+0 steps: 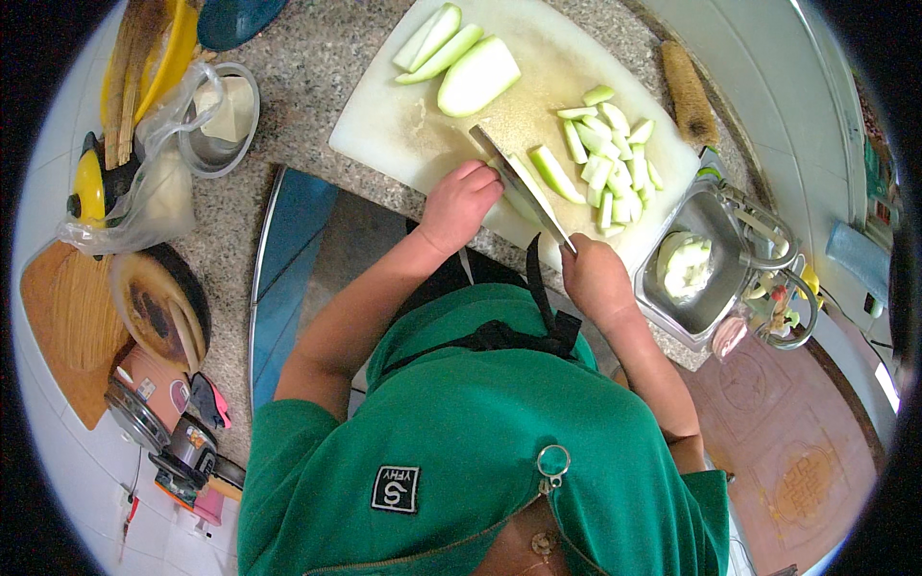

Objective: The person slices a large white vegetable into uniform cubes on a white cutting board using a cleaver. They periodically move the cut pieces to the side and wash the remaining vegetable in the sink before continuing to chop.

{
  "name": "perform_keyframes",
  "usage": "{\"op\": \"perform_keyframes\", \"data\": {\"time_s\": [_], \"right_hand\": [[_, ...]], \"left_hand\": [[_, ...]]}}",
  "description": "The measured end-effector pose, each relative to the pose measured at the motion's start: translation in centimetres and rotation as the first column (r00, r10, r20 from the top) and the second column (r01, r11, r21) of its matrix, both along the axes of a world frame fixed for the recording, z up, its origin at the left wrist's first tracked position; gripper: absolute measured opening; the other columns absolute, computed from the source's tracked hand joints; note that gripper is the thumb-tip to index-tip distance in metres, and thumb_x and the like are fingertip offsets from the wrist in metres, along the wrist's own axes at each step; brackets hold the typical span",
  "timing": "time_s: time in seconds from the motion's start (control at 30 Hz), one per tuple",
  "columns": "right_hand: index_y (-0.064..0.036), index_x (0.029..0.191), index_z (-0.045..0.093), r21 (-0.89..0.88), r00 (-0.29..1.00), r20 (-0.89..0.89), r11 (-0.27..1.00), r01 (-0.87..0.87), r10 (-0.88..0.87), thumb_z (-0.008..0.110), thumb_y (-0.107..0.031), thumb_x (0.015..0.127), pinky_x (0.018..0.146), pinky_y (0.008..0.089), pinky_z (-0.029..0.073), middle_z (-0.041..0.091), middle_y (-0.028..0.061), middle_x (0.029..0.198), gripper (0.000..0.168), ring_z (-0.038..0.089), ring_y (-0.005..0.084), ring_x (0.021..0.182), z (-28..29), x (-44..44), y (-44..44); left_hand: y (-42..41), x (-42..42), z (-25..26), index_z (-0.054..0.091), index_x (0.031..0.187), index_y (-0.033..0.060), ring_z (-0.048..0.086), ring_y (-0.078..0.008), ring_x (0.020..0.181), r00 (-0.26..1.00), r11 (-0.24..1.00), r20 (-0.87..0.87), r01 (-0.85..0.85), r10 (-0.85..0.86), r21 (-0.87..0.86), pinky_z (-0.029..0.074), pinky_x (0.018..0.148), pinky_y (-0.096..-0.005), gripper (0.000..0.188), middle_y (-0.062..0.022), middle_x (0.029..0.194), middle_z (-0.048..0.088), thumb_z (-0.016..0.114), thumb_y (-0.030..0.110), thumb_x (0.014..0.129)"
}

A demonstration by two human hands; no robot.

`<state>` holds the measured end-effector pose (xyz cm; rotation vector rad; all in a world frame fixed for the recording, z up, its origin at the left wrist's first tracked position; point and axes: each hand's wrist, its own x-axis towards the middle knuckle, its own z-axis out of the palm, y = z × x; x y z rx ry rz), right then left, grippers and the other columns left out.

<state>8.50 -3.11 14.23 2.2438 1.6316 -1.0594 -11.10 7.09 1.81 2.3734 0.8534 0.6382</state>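
My right hand [596, 279] grips the handle of a kitchen knife [522, 180], whose blade slants up and left over a white cutting board [374, 122]. My left hand [463, 204] has its fingers curled beside the blade, on a gourd strip [520, 204] partly hidden by the hand and knife. Just right of the blade lies a loose gourd strip [555, 174] with green skin. Farther right is a pile of cut gourd chunks [612, 162]. At the board's upper left rest a large pale gourd piece [479, 75] and several long wedges [439, 47].
A metal sink [691, 277] with gourd scraps [684, 265] adjoins the board's right end. Beyond the board lies a brown scrubbing brush [689, 93]. On the left counter are a bowl [245, 155] with a white block, a plastic bag [122, 223] and a round pan [160, 309].
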Motion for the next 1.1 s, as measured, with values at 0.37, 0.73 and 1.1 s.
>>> {"op": "perform_keyframes", "data": {"time_s": [0.37, 0.73, 1.1], "right_hand": [[0.001, 0.089, 0.065, 0.057, 1.0, 0.002, 0.998, 0.008, -0.008, 0.061, -0.02, 0.091, 0.074, 0.0529, 0.055, 0.067, 0.0278, 0.08, 0.022, 0.067, 0.045, 0.08, -4.6, 0.1, 0.4], [0.002, 0.09, 0.066, 0.155, 0.995, -0.056, 0.984, 0.085, -0.077, 0.059, -0.021, 0.095, 0.072, 0.0549, 0.052, 0.065, 0.0279, 0.076, 0.024, 0.064, 0.0466, 0.075, -1.1, 0.5, -1.0], [-0.002, 0.098, 0.069, 0.235, 0.991, -0.074, 0.963, 0.13, -0.116, 0.06, -0.021, 0.094, 0.072, 0.0524, 0.053, 0.067, 0.0252, 0.078, 0.021, 0.066, 0.0443, 0.076, -0.5, 1.7, -3.0]], "left_hand": [[-0.1, 1.0, 0.2, 0.067, 0.087, 0.0056, 0.061, -0.0264, 0.095, 0.996, 0.999, 0.09, -0.02, 0.018, 0.03, 0.055, 0.078, -0.0367, 0.013, -0.0059, 0.093, 0.064, 0.062, 0.01, 0.076], [-0.2, 2.3, 0.6, 0.069, 0.088, 0.0036, 0.061, -0.031, 0.099, 0.995, 0.996, 0.066, -0.078, 0.081, -0.044, 0.053, 0.084, -0.0407, 0.011, -0.0087, 0.099, 0.065, 0.063, 0.006, 0.079], [-0.7, -0.7, 1.8, 0.069, 0.105, 0.0032, 0.059, -0.0344, 0.105, 0.993, 0.984, 0.032, -0.107, 0.113, -0.141, 0.05, 0.091, -0.0421, 0.022, -0.0126, 0.111, 0.063, 0.07, 0.006, 0.083]]}}
